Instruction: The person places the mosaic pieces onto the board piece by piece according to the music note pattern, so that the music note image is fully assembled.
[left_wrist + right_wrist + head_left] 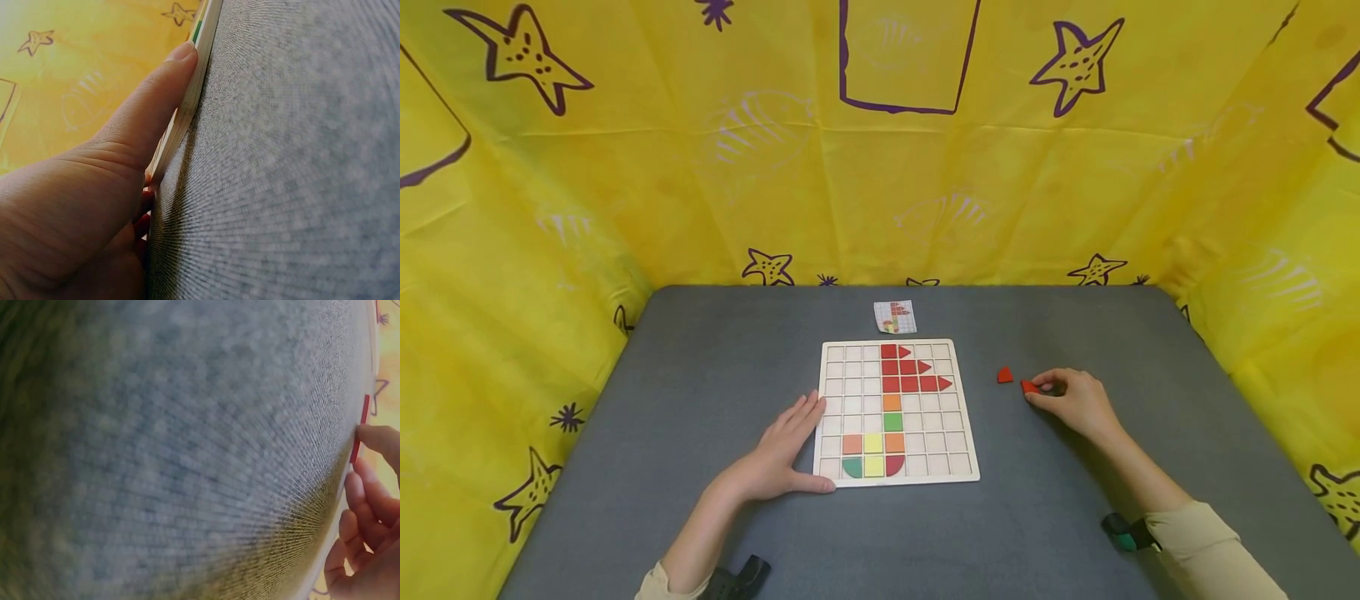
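A wooden grid board (pixel 925 417) lies on the table, with coloured tiles set in some of its squares. Straight fingers of my left hand (pixel 778 454) rest along the board's left edge, while the thumb (pixel 153 103) touches its near edge. To the right of the board, my right hand (pixel 1078 404) pinches a small red tile (pixel 1029 387) between thumb and fingers, at the tabletop. In the right wrist view the red tile (pixel 360 428) appears edge-on, its outline partly hidden by fingertips. Another red tile (pixel 1004 376), tapered at the top, lies just left of that hand.
Behind the board lies a small printed pattern card (pixel 895 317). A grey cloth covers the table (pixel 715 358). Yellow curtains (pixel 880 183) with starfish drawings hang around the back and sides. Dark wrist straps (pixel 1123 533) sit on both forearms.
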A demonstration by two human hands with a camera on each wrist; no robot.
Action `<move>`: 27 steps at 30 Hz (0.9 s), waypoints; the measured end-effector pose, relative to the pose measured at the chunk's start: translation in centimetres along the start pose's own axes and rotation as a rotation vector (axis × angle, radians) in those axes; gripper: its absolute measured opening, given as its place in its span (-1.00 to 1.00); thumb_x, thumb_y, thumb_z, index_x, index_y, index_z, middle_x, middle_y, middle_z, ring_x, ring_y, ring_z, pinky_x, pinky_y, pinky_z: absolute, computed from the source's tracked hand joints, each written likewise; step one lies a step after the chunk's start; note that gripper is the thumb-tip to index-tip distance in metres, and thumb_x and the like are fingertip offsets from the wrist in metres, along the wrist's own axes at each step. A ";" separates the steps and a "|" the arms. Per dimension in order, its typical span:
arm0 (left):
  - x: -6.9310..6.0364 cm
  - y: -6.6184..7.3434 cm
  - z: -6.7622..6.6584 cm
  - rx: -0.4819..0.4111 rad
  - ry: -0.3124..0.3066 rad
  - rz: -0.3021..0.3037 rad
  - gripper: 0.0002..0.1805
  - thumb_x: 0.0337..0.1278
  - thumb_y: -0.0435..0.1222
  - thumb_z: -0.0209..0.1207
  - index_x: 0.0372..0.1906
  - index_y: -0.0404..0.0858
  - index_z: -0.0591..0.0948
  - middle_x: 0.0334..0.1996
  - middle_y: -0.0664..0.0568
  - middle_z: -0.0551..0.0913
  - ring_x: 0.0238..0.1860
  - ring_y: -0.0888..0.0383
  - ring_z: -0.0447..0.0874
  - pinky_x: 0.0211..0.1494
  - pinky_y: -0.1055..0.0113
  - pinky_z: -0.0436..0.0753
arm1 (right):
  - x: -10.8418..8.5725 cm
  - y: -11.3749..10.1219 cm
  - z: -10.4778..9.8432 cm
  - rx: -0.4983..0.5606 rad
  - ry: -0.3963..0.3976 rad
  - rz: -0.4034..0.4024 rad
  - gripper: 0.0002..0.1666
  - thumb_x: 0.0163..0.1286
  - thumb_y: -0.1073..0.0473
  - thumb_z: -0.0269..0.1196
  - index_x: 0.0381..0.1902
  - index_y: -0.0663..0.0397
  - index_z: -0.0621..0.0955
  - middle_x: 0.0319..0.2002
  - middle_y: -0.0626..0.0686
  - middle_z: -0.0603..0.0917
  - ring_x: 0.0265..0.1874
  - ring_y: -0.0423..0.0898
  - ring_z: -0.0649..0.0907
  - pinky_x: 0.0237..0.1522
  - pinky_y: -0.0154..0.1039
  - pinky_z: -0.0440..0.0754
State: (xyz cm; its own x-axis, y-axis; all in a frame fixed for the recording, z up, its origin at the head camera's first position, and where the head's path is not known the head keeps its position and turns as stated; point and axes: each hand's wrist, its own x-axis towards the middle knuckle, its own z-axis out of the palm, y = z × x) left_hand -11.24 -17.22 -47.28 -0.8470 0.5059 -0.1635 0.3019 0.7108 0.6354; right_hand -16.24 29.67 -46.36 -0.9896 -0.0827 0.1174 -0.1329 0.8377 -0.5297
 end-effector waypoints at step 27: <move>0.1 0.0 0.0 0.006 -0.005 -0.015 0.30 -0.20 0.23 0.41 0.55 -0.26 -0.02 0.56 -0.10 -0.15 0.53 -0.15 -0.25 0.39 -0.28 -0.03 | -0.2 -8.8 4.2 0.339 -0.055 0.084 -0.65 0.08 -0.07 0.51 -0.21 -0.06 0.75 -0.35 -0.10 0.69 -0.32 -0.10 0.56 -0.28 -0.19 0.46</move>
State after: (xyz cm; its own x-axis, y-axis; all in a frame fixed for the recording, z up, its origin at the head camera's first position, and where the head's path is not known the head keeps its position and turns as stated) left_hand -11.30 -17.19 -47.31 -0.8490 0.4979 -0.1770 0.2918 0.7209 0.6287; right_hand -15.08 20.01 -45.24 -0.9981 -0.0576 0.0213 -0.0524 0.6169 -0.7853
